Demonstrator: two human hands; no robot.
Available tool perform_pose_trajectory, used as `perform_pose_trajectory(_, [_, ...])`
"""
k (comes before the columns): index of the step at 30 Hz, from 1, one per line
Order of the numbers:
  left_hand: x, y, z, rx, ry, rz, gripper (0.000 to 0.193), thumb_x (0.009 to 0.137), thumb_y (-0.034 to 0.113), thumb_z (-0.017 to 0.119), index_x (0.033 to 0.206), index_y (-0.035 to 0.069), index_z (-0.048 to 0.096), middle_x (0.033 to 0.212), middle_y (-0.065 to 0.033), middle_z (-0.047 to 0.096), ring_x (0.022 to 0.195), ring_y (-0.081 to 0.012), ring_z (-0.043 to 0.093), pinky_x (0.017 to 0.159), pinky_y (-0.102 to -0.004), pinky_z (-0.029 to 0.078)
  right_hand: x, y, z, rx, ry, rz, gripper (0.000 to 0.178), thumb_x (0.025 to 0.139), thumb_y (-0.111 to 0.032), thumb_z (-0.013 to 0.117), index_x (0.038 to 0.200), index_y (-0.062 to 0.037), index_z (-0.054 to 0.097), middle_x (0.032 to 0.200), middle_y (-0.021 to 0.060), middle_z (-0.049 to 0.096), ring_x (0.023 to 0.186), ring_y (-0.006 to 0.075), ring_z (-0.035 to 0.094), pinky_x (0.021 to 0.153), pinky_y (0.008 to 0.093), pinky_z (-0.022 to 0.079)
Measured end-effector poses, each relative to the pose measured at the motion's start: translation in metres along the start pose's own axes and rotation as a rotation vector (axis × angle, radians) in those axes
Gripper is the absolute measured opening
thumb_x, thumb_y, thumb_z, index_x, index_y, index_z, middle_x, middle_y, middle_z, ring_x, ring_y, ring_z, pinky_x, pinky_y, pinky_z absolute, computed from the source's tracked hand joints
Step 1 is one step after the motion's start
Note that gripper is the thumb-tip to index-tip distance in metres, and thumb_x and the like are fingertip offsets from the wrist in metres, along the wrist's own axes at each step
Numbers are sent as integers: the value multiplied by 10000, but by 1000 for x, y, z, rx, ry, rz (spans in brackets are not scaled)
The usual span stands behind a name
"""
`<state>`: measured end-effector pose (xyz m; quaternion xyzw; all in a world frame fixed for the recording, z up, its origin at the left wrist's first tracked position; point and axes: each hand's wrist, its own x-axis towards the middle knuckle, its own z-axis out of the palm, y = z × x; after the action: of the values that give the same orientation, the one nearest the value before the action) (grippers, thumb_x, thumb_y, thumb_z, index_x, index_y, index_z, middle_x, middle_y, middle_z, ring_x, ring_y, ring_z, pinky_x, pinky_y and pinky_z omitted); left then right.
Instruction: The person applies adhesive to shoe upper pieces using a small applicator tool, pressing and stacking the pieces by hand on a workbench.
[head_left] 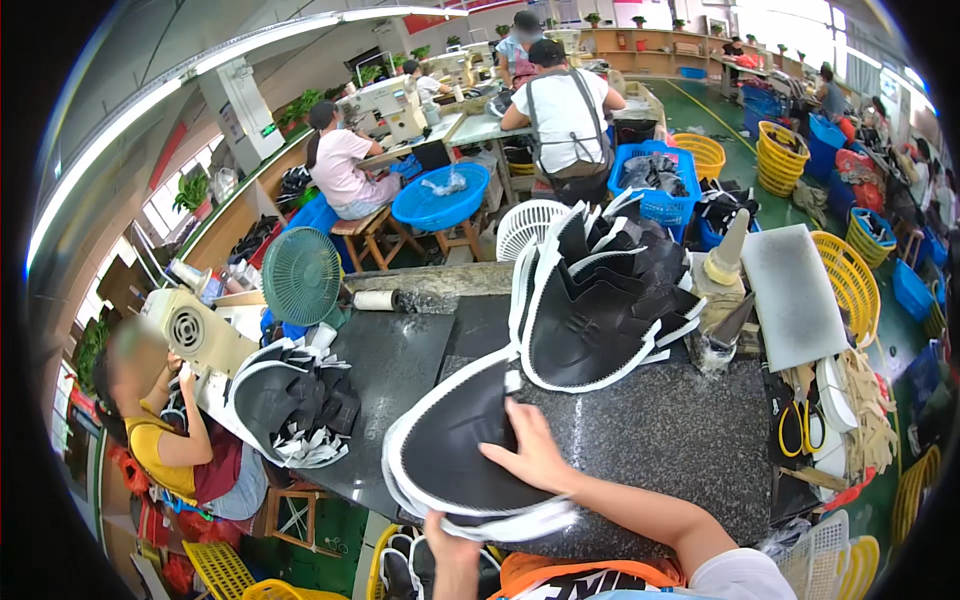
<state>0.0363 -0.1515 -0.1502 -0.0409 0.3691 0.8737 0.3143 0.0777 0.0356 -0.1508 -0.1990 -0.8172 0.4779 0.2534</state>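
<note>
A black shoe upper [455, 435] with a white zigzag-stitched edge lies over the near edge of the dark stone tabletop, with more white edges layered under it. My left hand [452, 548] is closed on its lower white edge, the thumb showing and the other fingers hidden beneath. Across the right side of the same upper rests my right hand [530, 455], open, its thumb spread from the fingers. Just beyond it is a large stack of black shoe uppers [585, 330]. A smaller pile of uppers [290, 405] sits at the left.
On the right stand a cone-topped post [725, 250], a pale board [793, 295] and yellow-handled scissors [800, 428]. A green fan [302, 275] and a thread spool [376, 301] are behind. A person in yellow [170, 440] works at a sewing machine [197, 335] on the left.
</note>
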Motion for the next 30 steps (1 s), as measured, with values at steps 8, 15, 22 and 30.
perform_pose_trajectory(8, [-29,-93,36,11,-487,-812,681,917,392,622,1452,50,377,1468,-117,449,1328,-275,453,1139,-495,323,-28,-37,-165,-297,130,-138,746,781,-381,761,1340,21,473,1223,196,495,1141,376,489,981,418,435])
perform_pose_trajectory(15, [-11,-20,86,1405,-1166,-518,207,972,142,578,1063,26,723,966,-115,734,909,-185,694,875,-329,530,-45,50,-172,-565,175,-65,620,778,-448,743,1181,2,602,1111,169,552,1049,337,530,922,421,451])
perform_pose_trajectory(22, [21,-91,126,1981,-1200,968,619,871,438,650,1418,193,495,1532,-135,341,1381,-473,293,1118,-604,244,-42,40,-182,-826,227,-194,529,745,-468,758,1069,-58,672,1016,103,587,962,293,542,854,414,439])
perform_pose_trajectory(30, [13,-92,112,1994,-1097,964,610,882,493,620,1409,207,509,1519,-194,334,1331,-533,341,1110,-605,258,-62,47,-206,-385,205,174,287,790,-235,749,999,-63,653,980,98,592,853,273,605,779,370,508])
